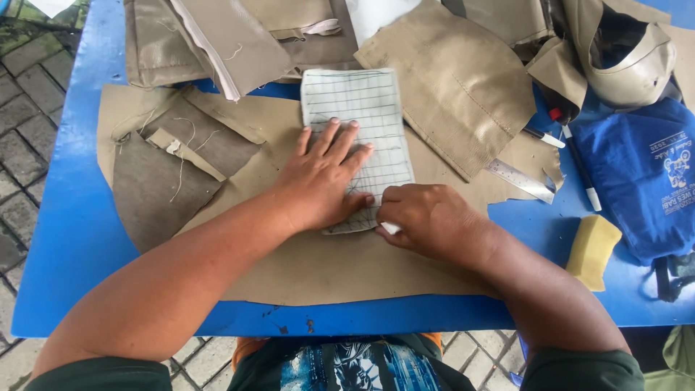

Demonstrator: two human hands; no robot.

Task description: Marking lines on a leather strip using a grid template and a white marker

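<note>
Leftmost, grey paving stones [22, 145] are showing beyond the edge of the bright blue table [72, 239]. On that table a large flat sheet of tan leather-like material [326, 268] is lying spread out, and a smaller grey-brown fabric piece with loose threads [163, 177] is resting on its left part. Behind them, a heap of folded khaki panels [232, 36] is sitting along the far edge.

Moving toward the middle, the left hand [322, 181] is pressing flat — fingers spread and extended — on a pale rectangular pattern piece ruled with dark lines [358, 119], which is lying on the tan sheet with its long side running away from the person. Just beside it, the right hand [434, 217] is resting at the pattern's lower right corner, its fingers curled and pinching a small white object [389, 228]; what that object is cannot be told.

Further right, another stitched khaki panel [456, 80] is overlapping the sheet, a metal ruler [520, 179] is poking out from under it, and a white marker pen [579, 174] is lying near — then a yellow sponge block [592, 250] and a crumpled blue printed cloth bag [644, 177].
</note>
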